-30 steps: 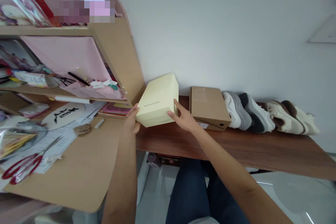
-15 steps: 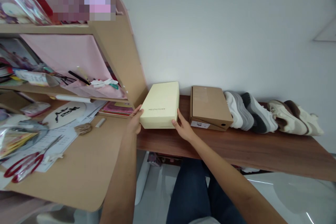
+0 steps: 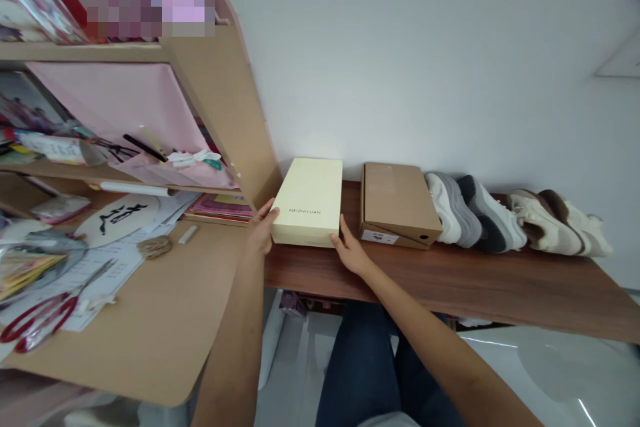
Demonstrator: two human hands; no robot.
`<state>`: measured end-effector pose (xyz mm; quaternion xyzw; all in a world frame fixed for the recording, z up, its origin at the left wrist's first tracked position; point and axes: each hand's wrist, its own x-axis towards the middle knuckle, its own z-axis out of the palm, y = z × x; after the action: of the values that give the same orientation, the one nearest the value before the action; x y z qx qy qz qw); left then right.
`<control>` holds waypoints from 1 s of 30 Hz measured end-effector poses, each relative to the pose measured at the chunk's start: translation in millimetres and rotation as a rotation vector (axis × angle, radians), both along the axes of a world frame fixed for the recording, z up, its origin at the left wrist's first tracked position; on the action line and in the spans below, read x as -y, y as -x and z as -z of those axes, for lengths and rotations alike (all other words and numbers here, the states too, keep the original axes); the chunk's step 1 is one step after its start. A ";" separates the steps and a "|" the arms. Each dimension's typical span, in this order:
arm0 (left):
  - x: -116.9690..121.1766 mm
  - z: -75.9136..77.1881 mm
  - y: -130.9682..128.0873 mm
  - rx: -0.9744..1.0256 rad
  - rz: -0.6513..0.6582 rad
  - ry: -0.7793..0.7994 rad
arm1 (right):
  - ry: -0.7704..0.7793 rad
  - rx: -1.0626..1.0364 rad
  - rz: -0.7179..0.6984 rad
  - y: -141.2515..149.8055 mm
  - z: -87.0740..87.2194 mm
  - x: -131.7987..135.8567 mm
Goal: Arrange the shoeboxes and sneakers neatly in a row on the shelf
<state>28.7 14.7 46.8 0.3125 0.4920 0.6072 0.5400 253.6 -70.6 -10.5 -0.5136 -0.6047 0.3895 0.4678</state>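
Observation:
A pale yellow shoebox (image 3: 309,190) with "MEIZHIYUAN" printed on its lid rests on the dark wooden bench (image 3: 310,273), close to the wall. My left hand (image 3: 261,228) grips its left front corner, thumb on the near edge and fingers along the side. On the opposite side, my right hand (image 3: 349,248) holds the right front corner with the thumb at the front face. The box's lid is on. Just right of it stands a brown cardboard shoebox (image 3: 397,203), its lid sitting slightly askew.
Grey-and-white sneakers (image 3: 493,217), white-and-grey shoes (image 3: 453,210) and cream shoes (image 3: 557,223) line the bench to the right. At left, a desk (image 3: 170,320) holds red-handled scissors (image 3: 55,310), papers and a twine bundle (image 3: 155,247). A shelf unit (image 3: 220,100) rises beside the yellow box.
The yellow shoebox has turned slightly and shifted a little to the right, with both hands still on it. The view has moved slightly.

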 end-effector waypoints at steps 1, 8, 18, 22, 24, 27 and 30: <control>-0.7 0.7 0.1 -0.003 -0.001 0.001 | 0.002 -0.002 0.000 0.3 -0.1 0.1; -3.3 7.5 3.4 -0.007 -0.016 0.011 | 0.037 -0.001 0.000 5.3 1.1 0.9; -4.2 1.6 3.7 -0.161 -0.105 -0.087 | -0.025 0.003 -0.052 -12.9 -18.3 15.0; 1.5 -24.2 -14.2 -0.286 -0.172 -0.213 | -0.158 0.001 -0.077 -35.6 -59.1 25.7; 8.6 -40.9 -31.1 -0.326 -0.157 -0.275 | -0.196 0.012 -0.052 -49.2 -80.2 28.0; 21.1 -62.6 -63.3 -0.326 -0.086 -0.315 | -0.234 0.048 0.026 -72.6 -104.0 28.4; 30.8 -74.1 -96.3 -0.261 0.021 -0.321 | -0.268 0.067 0.106 -97.5 -116.8 28.4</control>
<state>124.9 -16.1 120.9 0.4755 0.4514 0.6267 0.4212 351.0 -99.0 106.3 -0.4902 -0.6386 0.2628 0.5318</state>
